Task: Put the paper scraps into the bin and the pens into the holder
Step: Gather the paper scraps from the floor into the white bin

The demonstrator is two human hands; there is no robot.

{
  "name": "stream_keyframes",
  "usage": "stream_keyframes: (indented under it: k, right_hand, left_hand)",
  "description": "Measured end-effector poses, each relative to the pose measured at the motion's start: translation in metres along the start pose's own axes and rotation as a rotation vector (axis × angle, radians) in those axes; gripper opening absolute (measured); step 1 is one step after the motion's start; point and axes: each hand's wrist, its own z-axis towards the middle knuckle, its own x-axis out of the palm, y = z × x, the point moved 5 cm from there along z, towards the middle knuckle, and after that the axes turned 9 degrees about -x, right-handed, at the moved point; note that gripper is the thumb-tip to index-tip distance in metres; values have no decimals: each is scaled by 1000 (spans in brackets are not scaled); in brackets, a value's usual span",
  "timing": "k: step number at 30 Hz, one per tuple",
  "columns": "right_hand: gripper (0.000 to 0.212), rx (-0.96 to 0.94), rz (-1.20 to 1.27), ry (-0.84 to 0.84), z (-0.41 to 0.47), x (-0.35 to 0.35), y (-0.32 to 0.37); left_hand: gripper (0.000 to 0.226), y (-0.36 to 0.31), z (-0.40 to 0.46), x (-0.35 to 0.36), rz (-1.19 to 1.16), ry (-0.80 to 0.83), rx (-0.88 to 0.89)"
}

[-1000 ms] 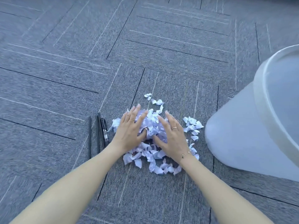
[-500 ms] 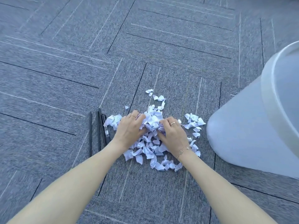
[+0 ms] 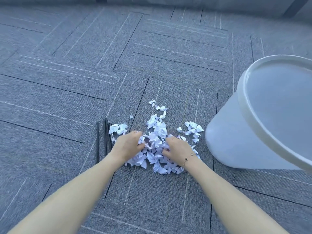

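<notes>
A: Where do you stand?
B: The big translucent white plastic bin [image 3: 263, 125] is at your right on the carpet floor [image 3: 67, 81]; the torn white paper scraps [image 3: 157, 137] lie piled beside it, and your left hand [image 3: 128, 146] and right hand [image 3: 177, 147] curl into them, gripping clumps.
A: Next?
B: Probably lift both handfuls into the bin; the slim black pens [image 3: 106, 137] wait.

White paper scraps [image 3: 157, 134] heaped on carpet between black pens [image 3: 106, 132] and white bin [image 3: 263, 119].

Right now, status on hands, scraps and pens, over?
Left hand and right hand both curled into paper scraps, gathering on carpet. Bin at right, nothing blocking. Pens untouched beside left hand; no holder in view.
</notes>
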Motion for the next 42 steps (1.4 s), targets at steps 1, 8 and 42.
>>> stream_keyframes:
  k: [1, 8, 42]
  right_hand:
    - [23, 6, 25, 9, -4, -3, 1]
    - [16, 2, 113, -10, -26, -30, 12]
    - [30, 395, 155, -557, -205, -302, -105]
  left_hand:
    - [27, 0, -3, -2, -4, -1, 1]
    - [20, -17, -27, -36, -55, 15, 38]
    - [23, -350, -11, -255, -116, -104, 528]
